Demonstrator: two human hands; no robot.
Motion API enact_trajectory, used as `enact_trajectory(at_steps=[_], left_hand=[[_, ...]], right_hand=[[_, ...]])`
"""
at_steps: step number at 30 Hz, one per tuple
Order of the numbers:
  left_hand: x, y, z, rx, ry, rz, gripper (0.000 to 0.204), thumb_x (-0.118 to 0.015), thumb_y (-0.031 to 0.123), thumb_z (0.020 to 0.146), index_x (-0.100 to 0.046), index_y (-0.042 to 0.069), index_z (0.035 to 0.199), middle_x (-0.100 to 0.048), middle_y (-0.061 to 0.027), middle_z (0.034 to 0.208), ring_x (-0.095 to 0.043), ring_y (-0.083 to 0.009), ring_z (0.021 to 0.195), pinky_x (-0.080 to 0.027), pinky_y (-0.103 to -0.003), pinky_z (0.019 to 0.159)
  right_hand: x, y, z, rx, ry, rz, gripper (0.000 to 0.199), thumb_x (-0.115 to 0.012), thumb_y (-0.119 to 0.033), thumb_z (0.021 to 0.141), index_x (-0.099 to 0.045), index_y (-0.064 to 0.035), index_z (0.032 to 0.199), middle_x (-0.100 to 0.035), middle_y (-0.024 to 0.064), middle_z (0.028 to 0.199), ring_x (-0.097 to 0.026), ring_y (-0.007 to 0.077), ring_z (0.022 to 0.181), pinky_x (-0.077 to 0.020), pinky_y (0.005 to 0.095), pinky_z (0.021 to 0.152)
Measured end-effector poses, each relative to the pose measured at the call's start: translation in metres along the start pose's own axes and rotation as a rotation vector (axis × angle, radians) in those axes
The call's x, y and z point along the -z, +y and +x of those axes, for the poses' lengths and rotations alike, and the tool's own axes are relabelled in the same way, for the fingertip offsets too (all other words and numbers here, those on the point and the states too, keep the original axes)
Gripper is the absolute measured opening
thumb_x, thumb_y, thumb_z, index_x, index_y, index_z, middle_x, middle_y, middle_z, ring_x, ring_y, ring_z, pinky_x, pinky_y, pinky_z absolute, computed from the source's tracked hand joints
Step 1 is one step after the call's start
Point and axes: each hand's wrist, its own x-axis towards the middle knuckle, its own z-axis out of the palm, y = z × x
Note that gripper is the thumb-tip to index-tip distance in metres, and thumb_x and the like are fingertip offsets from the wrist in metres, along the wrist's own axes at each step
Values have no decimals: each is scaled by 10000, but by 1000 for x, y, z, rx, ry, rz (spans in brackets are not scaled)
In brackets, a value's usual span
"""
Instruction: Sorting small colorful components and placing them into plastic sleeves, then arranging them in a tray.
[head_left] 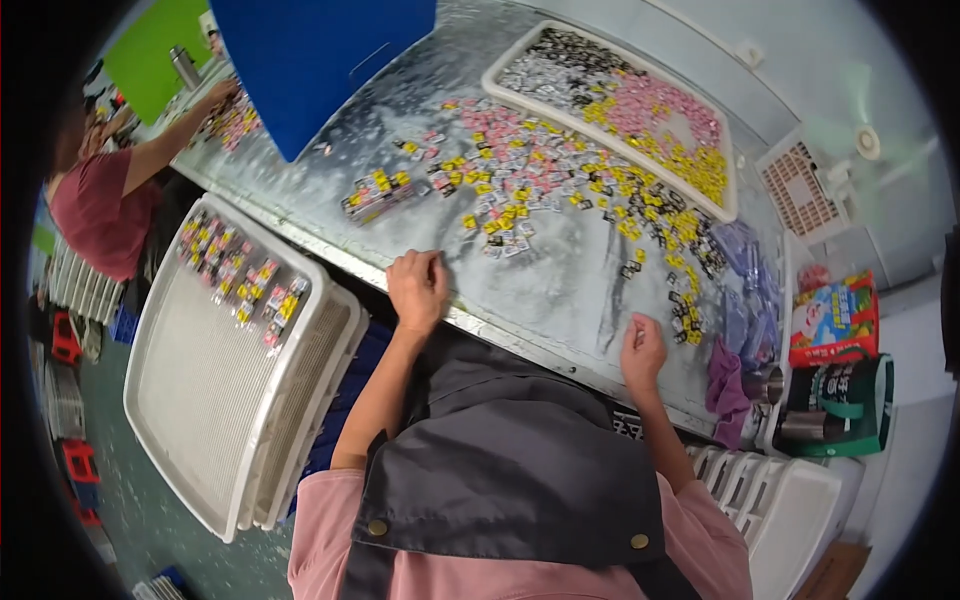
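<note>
The left hand rests at the near edge of the metal table with the fingers curled down; whether it holds anything I cannot tell. The right hand is loosely curled, the fingertips pinched together on the table surface, but a piece between them is too small to see.

At 1 o'clock from the right hand, very near, lies a short row of small dark packets. At 12 o'clock from the left hand, a little farther, the loose small packets in yellow, pink and white spread across the table in a wide band. A small stacked bundle of packets lies at 11 o'clock from the left hand.

At 9 o'clock from the left hand, beside the table, stands a stack of white trays; the top one carries a few packets at its far end.

Farther, at 1 o'clock, a white tray on the table is filled with dark, pink and yellow packets. A blue panel stands at 11 o'clock. At the far left, another person in a red shirt reaches onto the table.
</note>
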Motion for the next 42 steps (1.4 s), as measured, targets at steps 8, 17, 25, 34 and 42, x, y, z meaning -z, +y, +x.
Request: enact_trajectory(at_steps=[8, 17, 25, 34, 42], left_hand=[[0, -2, -1, -6, -31, 22, 123, -679, 99, 835, -708, 84, 953, -592, -85, 801, -572, -292, 779, -414, -414, 741], [2, -1, -1, -25, -40, 47, 127, -678, 87, 834, -707, 72, 957, -590, -88, 801, -568, -294, 776, -415, -415, 743], [1, 1, 1, -10, -28, 8, 102, -671, 91, 856, -708, 86, 951, -579, -69, 775, -557, -270, 765, -394, -394, 730], [4, 1, 0, -1, -28, 14, 103, -675, 95, 852, -708, 88, 950, -571, -60, 771, -553, -259, 763, -390, -381, 730], [2, 1, 3, 12, -21, 20, 107, -695, 86, 822, -702, 88, 929, -592, -73, 799, -571, -277, 780, -403, -395, 737]], right_hand=[[5, -12, 2, -24, 4, 29, 136, -640, -120, 907, -644, -91, 1040, -655, 97, 899, -665, 298, 753, -519, 400, 664], [-1, -9, 2, 54, 71, 14, 134, -655, -70, 895, -660, -53, 1028, -659, 101, 853, -604, 222, 610, -483, 333, 588], [5, -13, 2, -38, -2, -8, 144, -637, -102, 898, -649, -83, 1040, -648, 101, 881, -660, 288, 753, -512, 390, 655], [5, -18, 1, -28, -8, -22, 134, -630, -90, 903, -652, -72, 1034, -646, 103, 883, -659, 288, 743, -513, 381, 654], [2, -12, 5, -14, 2, -26, 150, -632, -115, 907, -658, -70, 1048, -653, 103, 892, -658, 287, 735, -514, 376, 652]])
